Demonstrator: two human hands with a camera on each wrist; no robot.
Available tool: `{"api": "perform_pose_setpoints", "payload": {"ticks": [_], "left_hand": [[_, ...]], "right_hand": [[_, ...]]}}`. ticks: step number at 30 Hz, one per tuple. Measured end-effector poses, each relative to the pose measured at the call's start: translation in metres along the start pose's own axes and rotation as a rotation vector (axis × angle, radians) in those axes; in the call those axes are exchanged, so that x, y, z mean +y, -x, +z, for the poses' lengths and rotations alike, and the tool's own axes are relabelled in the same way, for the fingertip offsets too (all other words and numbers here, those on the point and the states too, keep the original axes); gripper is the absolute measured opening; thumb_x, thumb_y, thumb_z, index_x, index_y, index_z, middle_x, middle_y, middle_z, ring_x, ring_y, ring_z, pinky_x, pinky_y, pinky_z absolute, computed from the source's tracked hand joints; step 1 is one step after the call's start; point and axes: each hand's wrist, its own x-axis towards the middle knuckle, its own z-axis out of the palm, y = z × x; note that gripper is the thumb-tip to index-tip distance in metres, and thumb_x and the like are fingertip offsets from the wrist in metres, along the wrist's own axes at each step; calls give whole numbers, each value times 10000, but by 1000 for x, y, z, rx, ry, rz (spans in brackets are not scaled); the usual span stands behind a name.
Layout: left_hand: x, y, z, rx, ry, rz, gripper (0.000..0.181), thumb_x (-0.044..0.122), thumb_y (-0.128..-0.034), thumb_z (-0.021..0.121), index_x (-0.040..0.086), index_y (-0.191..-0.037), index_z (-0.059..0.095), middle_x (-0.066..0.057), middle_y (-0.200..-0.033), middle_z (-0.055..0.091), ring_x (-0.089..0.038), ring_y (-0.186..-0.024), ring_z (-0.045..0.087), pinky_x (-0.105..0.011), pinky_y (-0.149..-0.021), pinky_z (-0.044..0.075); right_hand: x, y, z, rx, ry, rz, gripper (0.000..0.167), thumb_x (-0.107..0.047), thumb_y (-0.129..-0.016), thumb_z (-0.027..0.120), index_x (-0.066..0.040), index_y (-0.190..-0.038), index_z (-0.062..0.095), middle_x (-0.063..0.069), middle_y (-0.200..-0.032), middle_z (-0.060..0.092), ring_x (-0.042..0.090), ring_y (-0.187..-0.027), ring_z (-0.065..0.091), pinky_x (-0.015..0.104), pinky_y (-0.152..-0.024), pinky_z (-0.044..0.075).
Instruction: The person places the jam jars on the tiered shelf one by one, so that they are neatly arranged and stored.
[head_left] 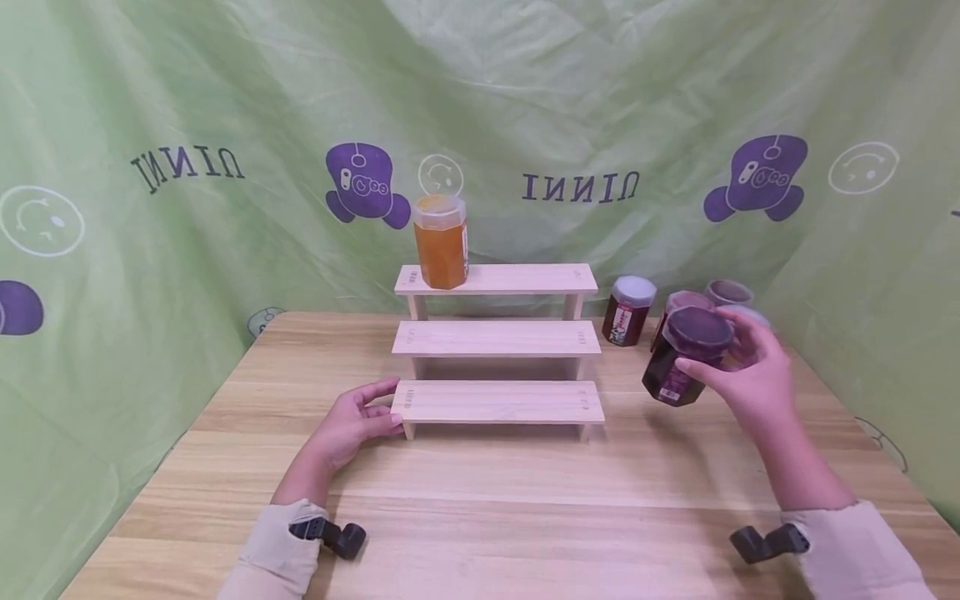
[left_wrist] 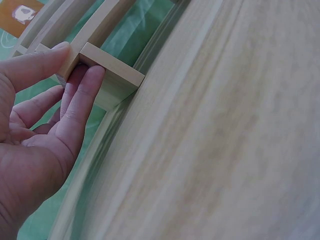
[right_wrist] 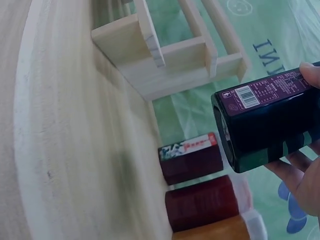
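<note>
A dark jar (head_left: 682, 358) with a purple label is held up off the table, tilted, by my right hand (head_left: 757, 371). In the right wrist view, its barcode label (right_wrist: 265, 92) faces the camera and my thumb lies on its side. My left hand (head_left: 352, 425) pinches the left end of the lowest step of a three-step wooden display stand (head_left: 498, 402). The left wrist view shows the thumb on one face of that board and fingers (left_wrist: 82, 102) against its other side. An orange jar (head_left: 442, 246) stands upright on the left of the top step.
Right of the stand, a dark red jar (head_left: 628, 312) with a pale lid stands on the table (head_left: 480, 508). More jars (head_left: 727, 292) cluster behind my right hand, partly hidden; one with orange contents (right_wrist: 215, 230) shows in the right wrist view. A green printed cloth (head_left: 480, 100) hangs behind.
</note>
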Motion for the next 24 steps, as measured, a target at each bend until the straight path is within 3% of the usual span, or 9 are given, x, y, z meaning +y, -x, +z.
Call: {"api": "perform_pose_setpoints", "payload": {"ticks": [4,10,15,24], "left_hand": [[2,0,0,-3,-4,3,713,-132,-843,639,-104,-1467,294,-274,-1189,557,-161,-897,663,-366,-862,587],[1,0,0,-8,-4,5,717,-132,-843,640,-100,-1469,292,-279,-1213,557,-168,-906,669,-359,-864,586],[0,1,0,-6,-5,2,713,-131,-846,638,-96,-1470,295,-311,-1256,526,-166,-908,669,-349,-859,588],[0,0,-1,-11,2,11,722,-128,-843,644,-99,-1471,288,-223,-1136,613,-167,-902,673,-349,-855,590]], "right_hand": [[-7,-3,2,-3,-33,-3,791,104,-669,837,-104,-1367,529,-101,-1151,596,9,-999,597,56,-833,495],[-18,-8,8,-29,77,32,814,-13,-704,862,-163,-1414,494,-80,-1188,574,-8,-1000,587,67,-843,497],[-25,-14,14,-62,64,2,807,6,-697,860,-111,-1406,491,-89,-1150,581,14,-949,618,88,-816,521],[-38,-21,26,-86,77,7,827,-60,-709,870,-143,-1426,467,-19,-1194,573,59,-979,601,112,-803,535]]}}
